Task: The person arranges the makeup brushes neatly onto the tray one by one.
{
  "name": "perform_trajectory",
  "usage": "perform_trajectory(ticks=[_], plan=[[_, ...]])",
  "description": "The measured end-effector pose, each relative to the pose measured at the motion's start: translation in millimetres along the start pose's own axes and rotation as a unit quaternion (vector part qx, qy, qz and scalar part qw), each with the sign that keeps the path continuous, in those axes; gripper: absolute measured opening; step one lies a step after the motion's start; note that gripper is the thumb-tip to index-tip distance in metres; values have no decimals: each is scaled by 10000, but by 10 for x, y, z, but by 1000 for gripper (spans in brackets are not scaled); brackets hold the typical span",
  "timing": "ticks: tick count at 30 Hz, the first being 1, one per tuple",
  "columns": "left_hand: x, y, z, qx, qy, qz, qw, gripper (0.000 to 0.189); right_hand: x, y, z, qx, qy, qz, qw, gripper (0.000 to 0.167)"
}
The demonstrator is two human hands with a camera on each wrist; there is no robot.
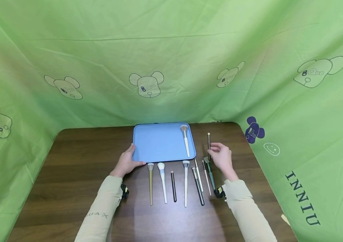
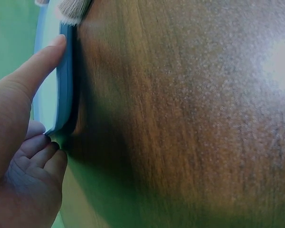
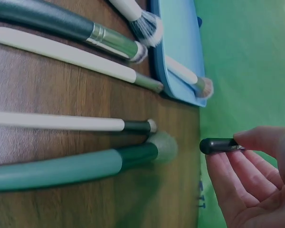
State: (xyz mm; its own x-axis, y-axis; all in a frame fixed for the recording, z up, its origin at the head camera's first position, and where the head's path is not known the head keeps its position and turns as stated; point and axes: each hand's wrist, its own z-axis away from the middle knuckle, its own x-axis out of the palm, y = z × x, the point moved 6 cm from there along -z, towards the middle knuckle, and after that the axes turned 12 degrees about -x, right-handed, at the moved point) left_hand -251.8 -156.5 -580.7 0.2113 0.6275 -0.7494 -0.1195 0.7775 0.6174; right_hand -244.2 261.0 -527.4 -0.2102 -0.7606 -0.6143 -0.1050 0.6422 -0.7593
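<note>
My right hand (image 1: 222,158) pinches a small dark makeup brush (image 1: 209,141) between thumb and fingers, upright, right of the tray. In the right wrist view, the rounded end of its black handle (image 3: 216,146) pokes out of the grip. My left hand (image 1: 126,163) holds the blue tray (image 1: 159,143) at its near left corner. Its thumb lies on the front edge and the other fingers bend at the side, as the left wrist view shows. A white-handled brush (image 1: 186,141) lies inside the tray at the right.
In front of the tray several brushes lie in a row, among them a gold-handled brush (image 1: 151,185), a short dark brush (image 1: 173,186) and a green brush (image 1: 210,174). Green cloth (image 1: 171,50) hangs behind and beside the wooden table (image 1: 83,168).
</note>
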Motion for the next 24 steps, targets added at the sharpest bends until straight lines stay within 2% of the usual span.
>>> perform_trajectory(ticks=[8,24], plan=[[3,6,6,-6,-11,27,10000,106,88,-89,-31,-175,49,207,9996,28],[7,13,16,13,-23,9,10000,105,418,-275,-15,-199,-188,93,9996,27]])
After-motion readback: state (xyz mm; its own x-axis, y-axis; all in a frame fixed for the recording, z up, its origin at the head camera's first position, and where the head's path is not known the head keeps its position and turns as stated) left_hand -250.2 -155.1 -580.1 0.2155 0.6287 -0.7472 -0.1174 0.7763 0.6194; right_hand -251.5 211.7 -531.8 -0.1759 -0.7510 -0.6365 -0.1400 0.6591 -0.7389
